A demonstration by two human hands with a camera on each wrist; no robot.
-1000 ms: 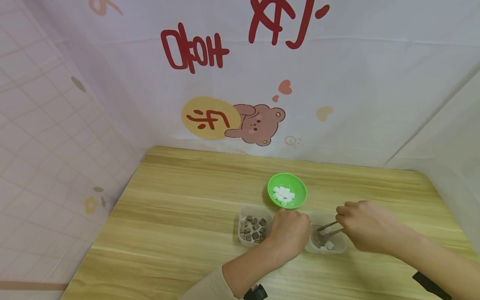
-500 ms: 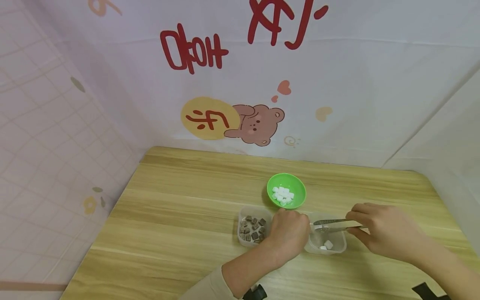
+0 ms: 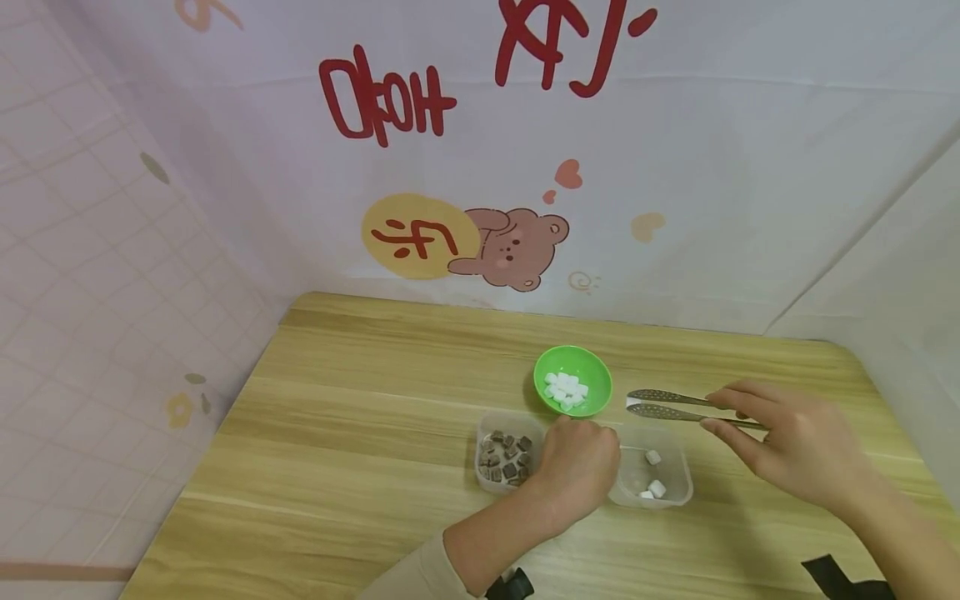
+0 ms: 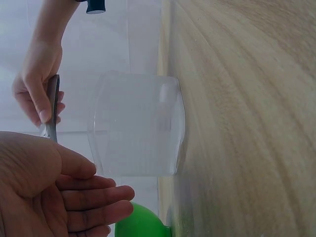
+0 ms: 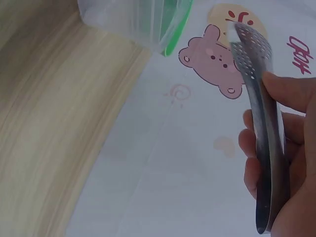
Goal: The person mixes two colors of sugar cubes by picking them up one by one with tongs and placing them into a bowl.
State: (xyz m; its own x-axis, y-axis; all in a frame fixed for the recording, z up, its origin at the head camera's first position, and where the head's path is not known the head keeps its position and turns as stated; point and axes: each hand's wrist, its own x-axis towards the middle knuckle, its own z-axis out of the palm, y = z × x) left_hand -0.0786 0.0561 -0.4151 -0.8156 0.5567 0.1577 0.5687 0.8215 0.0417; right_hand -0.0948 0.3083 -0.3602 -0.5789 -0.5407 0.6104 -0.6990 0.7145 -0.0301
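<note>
My right hand (image 3: 798,442) holds perforated metal tongs (image 3: 667,412), its thumb and fingers along the two arms. A small white cube (image 3: 633,402) sits between the tong tips, raised beyond the back edge of the right clear container (image 3: 686,492). That container has a few white cubes (image 3: 657,488) in it. My left hand (image 3: 579,462) hovers between the two clear containers; in the left wrist view its fingers (image 4: 98,197) are loosely bent with nothing in them, thumb tip right by the rim. A green bowl (image 3: 540,367) behind bears several white cubes (image 3: 567,390).
The left clear container (image 3: 480,433) has several brown cubes (image 3: 510,458), partly hidden by my left hand. All stand on a wood-grain table (image 3: 337,417). A white printed cloth wall (image 3: 697,167) rises behind the table, with side walls at left and right.
The tongs have come up out of the right container, carrying a white cube away from the person. My right hand rose with them; my left hand has kept its place.
</note>
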